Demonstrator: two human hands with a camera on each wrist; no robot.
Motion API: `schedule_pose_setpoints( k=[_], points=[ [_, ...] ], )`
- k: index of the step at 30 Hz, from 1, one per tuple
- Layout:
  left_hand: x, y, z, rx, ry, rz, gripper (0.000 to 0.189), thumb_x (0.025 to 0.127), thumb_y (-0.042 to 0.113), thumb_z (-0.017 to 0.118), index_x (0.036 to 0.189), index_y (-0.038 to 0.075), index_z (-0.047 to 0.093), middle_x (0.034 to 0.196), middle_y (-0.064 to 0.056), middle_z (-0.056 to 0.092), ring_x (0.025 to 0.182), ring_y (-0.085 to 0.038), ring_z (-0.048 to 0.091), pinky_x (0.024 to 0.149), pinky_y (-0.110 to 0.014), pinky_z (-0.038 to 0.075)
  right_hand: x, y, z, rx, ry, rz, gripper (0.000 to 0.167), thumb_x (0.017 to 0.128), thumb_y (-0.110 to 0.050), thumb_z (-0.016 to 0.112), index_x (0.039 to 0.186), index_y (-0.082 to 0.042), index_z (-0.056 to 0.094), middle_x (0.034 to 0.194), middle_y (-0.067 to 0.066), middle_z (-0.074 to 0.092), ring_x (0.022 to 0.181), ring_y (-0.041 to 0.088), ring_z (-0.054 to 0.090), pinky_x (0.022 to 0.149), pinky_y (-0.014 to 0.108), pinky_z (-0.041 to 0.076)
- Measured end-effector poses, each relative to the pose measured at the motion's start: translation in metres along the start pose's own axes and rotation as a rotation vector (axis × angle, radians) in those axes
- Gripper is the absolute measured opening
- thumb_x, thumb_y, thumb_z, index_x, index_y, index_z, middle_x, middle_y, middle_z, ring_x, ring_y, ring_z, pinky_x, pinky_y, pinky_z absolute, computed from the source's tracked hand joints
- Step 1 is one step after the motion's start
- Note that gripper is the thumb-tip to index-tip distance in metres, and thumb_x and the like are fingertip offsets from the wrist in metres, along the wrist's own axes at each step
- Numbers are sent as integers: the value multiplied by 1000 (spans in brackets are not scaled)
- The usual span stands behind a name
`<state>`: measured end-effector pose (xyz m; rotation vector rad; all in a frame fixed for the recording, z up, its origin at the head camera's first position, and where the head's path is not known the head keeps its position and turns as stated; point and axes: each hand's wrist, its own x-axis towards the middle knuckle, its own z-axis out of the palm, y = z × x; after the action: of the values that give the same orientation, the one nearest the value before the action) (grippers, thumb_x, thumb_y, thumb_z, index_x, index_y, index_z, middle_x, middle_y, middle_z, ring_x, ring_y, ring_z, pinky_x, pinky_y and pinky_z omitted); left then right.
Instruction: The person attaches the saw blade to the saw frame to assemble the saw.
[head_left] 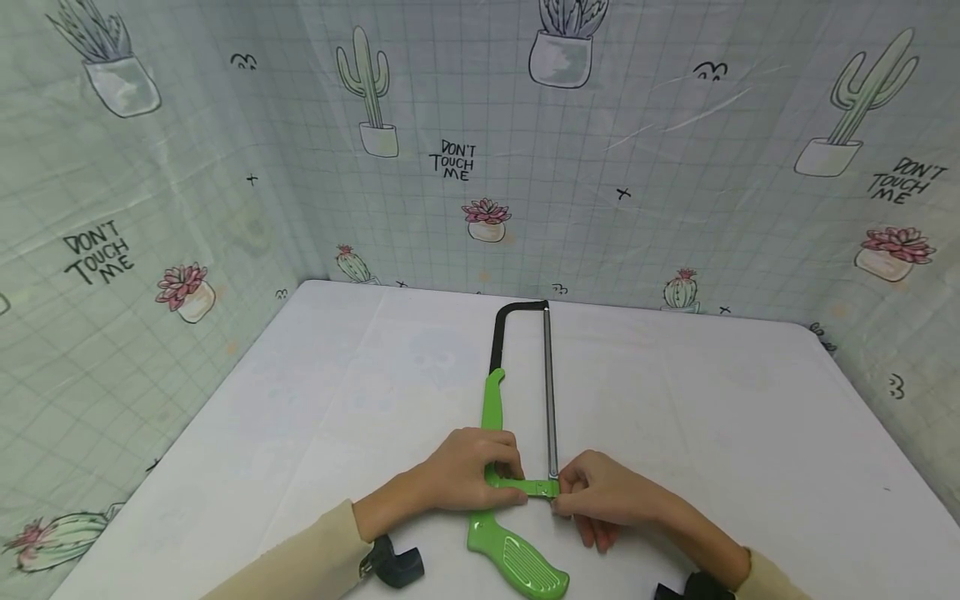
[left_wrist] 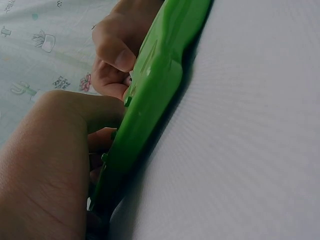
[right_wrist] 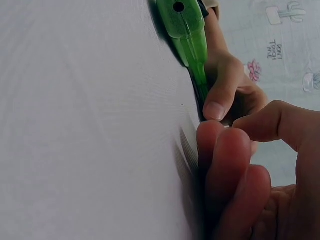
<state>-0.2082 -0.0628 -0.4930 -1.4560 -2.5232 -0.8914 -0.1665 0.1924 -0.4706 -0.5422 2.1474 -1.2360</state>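
Observation:
A hacksaw with a green handle (head_left: 521, 560) lies flat on the white table, its black frame (head_left: 497, 337) pointing away and its long blade (head_left: 551, 392) on the right side. My left hand (head_left: 476, 471) grips the green frame where the short crossbar (head_left: 536, 487) branches off. At the crossbar's right end, by the near end of the blade, my right hand (head_left: 603, 492) pinches with thumb and forefinger. Those fingers hide the small part between them. In the right wrist view the handle's butt (right_wrist: 192, 35) shows behind the curled fingers (right_wrist: 232, 157).
The white table (head_left: 360, 367) extends around the saw on all sides. A cloth (head_left: 420, 217) printed with cacti hangs behind it and along both sides. Dark wrist-worn devices sit by the left sleeve (head_left: 330, 542) and the right sleeve (head_left: 768, 577).

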Motion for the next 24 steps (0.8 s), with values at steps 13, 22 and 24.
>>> schedule_pose_setpoints(
  k=[13,22,24],
  points=[
    [0,1,-1,9,-1,-6,13,83,38,84,86,28,76,84,19,63,76,12,53,69,-4,39,2,1,-9,59,-98,-6,21,93,-17,60,77,-4,64,56,5,68,39,6,58,39,19,42],
    [1,0,0,11,0,-7,13,83,39,82,87,29,76,84,19,62,76,11,51,68,-5,38,1,3,-11,103,-134,-12,18,93,-16,59,81,-2,63,60,8,70,41,6,59,39,18,42],
    [0,0,0,12,-9,-17,14,82,40,82,88,29,76,84,19,62,76,11,51,68,-6,38,1,4,-9,102,-130,-18,18,93,-15,60,80,-3,62,59,8,70,40,6,59,38,18,42]
  ],
)
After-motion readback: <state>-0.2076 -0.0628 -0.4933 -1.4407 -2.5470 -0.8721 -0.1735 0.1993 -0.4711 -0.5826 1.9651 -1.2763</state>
